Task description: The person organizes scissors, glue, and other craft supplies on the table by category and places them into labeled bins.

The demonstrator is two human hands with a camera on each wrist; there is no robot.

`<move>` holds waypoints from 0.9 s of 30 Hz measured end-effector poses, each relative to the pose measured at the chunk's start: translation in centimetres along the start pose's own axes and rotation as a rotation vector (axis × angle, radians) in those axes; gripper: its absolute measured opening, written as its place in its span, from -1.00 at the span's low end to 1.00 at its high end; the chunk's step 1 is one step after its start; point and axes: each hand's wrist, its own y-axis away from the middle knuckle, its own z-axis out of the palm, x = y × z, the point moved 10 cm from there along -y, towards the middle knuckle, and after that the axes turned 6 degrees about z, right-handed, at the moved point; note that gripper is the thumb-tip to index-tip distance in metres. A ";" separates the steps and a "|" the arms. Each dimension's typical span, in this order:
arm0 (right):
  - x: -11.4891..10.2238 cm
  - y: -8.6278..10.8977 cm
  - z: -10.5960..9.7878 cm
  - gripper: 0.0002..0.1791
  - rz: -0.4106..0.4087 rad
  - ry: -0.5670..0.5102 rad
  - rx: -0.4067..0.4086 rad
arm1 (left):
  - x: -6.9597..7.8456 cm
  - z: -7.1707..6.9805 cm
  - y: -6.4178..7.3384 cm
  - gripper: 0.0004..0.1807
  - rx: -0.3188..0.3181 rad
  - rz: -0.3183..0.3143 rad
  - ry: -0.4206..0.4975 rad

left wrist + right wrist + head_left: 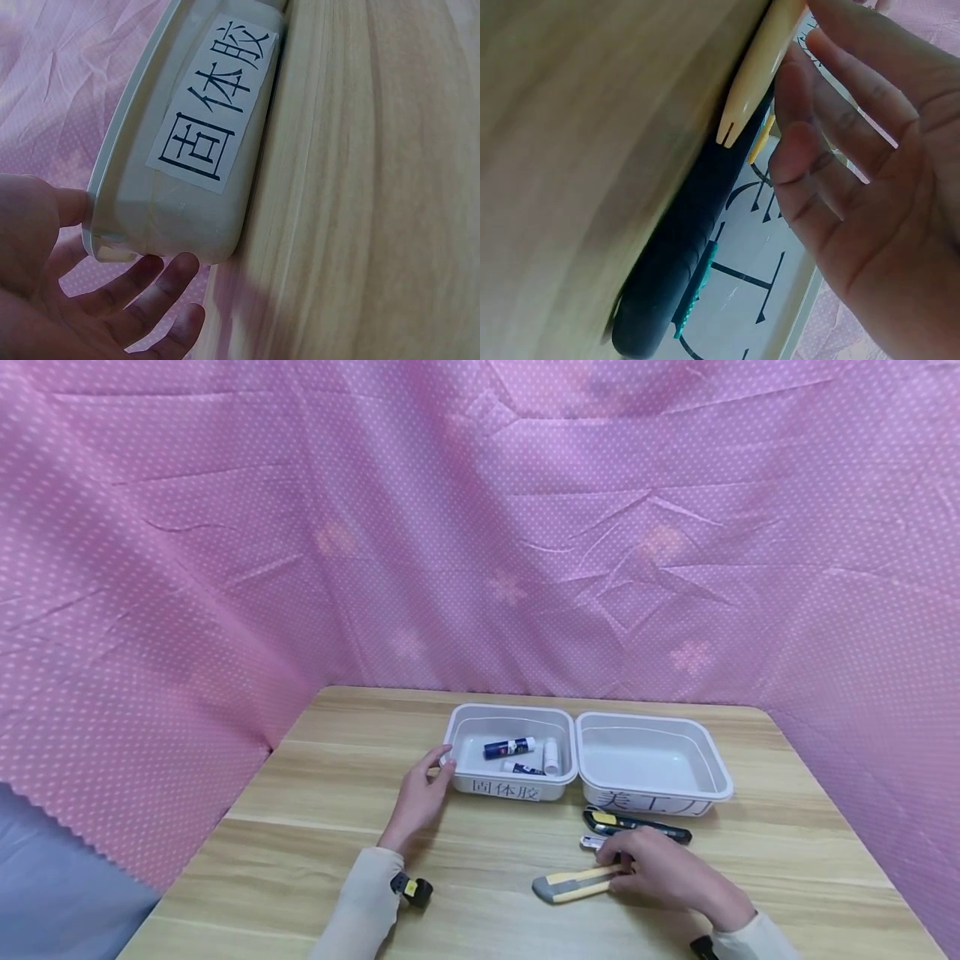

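Observation:
My left hand point(418, 797) holds the left corner of a white plastic box point(551, 791), its thumb at the rim and spread fingertips against the end wall in the left wrist view. Inside that box lie several glue sticks point(510, 747). A yellow and grey utility knife point(573, 885) lies on the table near the front; my right hand point(663, 868) pinches its right end between thumb and fingers. Just beyond that hand are a black utility knife point(637, 825) with a yellow part and a small white cutter point(592, 842), partly hidden by the fingers.
A second white box point(720, 774) with nothing in it stands right beside the first. Both carry printed labels on their fronts. The wooden table point(315, 852) ends at a pink dotted cloth point(420, 568) behind.

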 end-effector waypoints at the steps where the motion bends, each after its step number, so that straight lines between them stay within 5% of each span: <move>1: 0.0 0.0 0.0 -0.76 0.002 0.006 -0.001 | 0.1 0.0 0.0 -0.50 0.001 0.007 0.001; 15: -0.3 0.2 0.3 -0.63 -0.003 0.138 0.010 | 0.0 -0.2 0.1 -0.49 -0.005 -0.014 -0.007; 27: -1.0 0.5 0.3 -0.74 -0.035 0.160 0.021 | 0.1 -0.1 0.1 -0.50 -0.003 -0.013 0.021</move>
